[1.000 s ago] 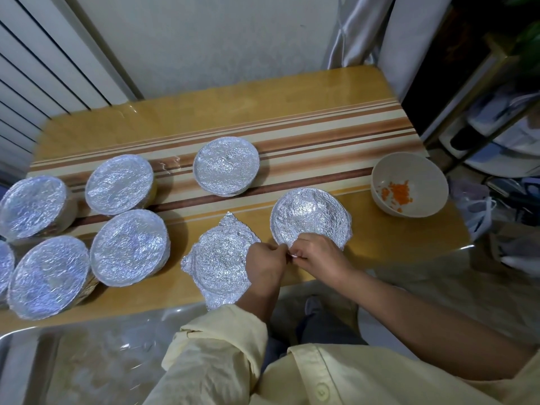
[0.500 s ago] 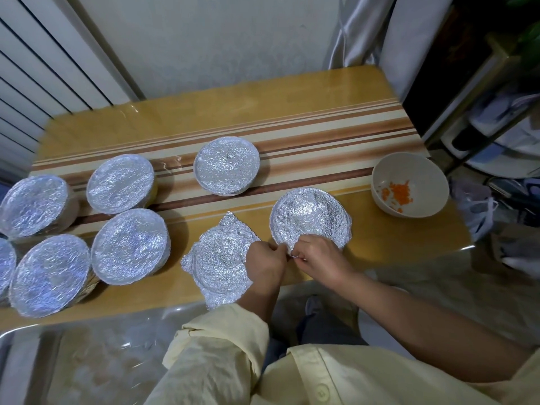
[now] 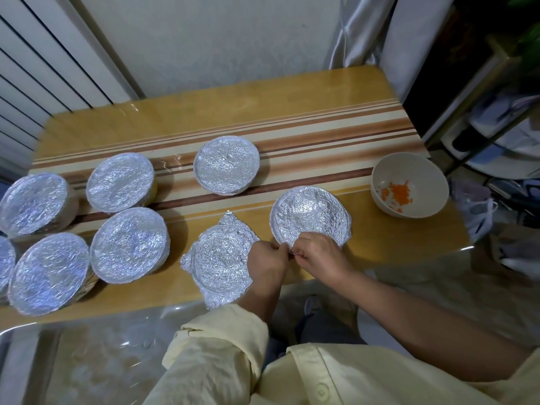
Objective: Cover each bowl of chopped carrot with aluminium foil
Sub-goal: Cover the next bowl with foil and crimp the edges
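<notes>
At striped bench (image 3: 263, 112), pinches near rim of foil-covered bowl (image 3: 306, 211) with left hand (image 3: 267, 258) and right hand (image 3: 318, 254) pressed together, beside loose foil sheet (image 3: 222, 258).

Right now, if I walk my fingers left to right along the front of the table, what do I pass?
cut-off covered bowl → second covered bowl → third covered bowl → loose foil → half-wrapped bowl → carrot bowl
</notes>
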Tool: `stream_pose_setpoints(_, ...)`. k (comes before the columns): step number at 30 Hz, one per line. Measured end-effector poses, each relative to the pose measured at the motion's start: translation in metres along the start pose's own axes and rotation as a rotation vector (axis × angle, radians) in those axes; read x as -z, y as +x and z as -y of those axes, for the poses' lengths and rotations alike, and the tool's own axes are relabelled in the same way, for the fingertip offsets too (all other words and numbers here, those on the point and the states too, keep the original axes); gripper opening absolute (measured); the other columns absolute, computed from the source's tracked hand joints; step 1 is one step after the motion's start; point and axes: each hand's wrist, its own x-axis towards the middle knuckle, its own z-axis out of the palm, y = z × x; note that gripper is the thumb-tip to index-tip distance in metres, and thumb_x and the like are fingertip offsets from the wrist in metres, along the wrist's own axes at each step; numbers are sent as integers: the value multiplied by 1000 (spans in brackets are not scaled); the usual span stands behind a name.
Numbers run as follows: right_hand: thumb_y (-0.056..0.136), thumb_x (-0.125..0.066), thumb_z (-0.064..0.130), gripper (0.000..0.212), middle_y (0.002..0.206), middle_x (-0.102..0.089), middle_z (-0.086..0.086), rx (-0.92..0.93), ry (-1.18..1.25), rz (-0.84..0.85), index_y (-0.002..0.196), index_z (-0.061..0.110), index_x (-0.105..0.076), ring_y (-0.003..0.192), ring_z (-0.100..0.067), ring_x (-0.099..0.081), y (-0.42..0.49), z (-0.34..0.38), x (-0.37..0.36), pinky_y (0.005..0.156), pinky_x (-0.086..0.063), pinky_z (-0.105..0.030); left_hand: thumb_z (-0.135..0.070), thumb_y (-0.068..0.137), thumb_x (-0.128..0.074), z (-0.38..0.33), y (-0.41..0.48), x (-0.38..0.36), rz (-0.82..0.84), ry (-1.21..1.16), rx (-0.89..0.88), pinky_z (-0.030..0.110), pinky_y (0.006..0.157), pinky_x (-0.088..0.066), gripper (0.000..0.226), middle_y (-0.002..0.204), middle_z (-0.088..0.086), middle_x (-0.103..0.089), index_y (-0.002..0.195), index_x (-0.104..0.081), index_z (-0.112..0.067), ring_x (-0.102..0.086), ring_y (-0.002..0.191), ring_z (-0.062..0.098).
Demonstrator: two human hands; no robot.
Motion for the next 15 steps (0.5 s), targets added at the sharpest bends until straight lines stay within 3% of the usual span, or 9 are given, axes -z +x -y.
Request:
stream_pose_setpoints(4,56,-80,-6,23,60,-56,-2,-2,17,-9,62,11,-65,54,-24,-58,1,0,0,52,-39,-22,-40,77,-68,2,1,1,13,-21,2,32,65,-52,36,68,13,-72,66,-75,-6,-69,70,29)
stream_pose_setpoints(9,59,-83,1,22,67,-58,-3,-8,32,38,70,10,-66,62,-25,-59,-1,-2,0,55,-39,-26,-26,80,-70,-1,3,5,-18,52,-6,26,55,-37,22,65,12,-65,71,-76,-7,-64,69,31)
stream_pose_setpoints(15,57,-88,10,27,67,-58,-1,5,-33,64,68,13,-63,65,-24,-60,-8,-12,10,57,-40,-25,-31,72,-69,-6,16,14,-10,63,-5,29,65,-53,22,71,12,-72,70,-77,-11,-70,74,30)
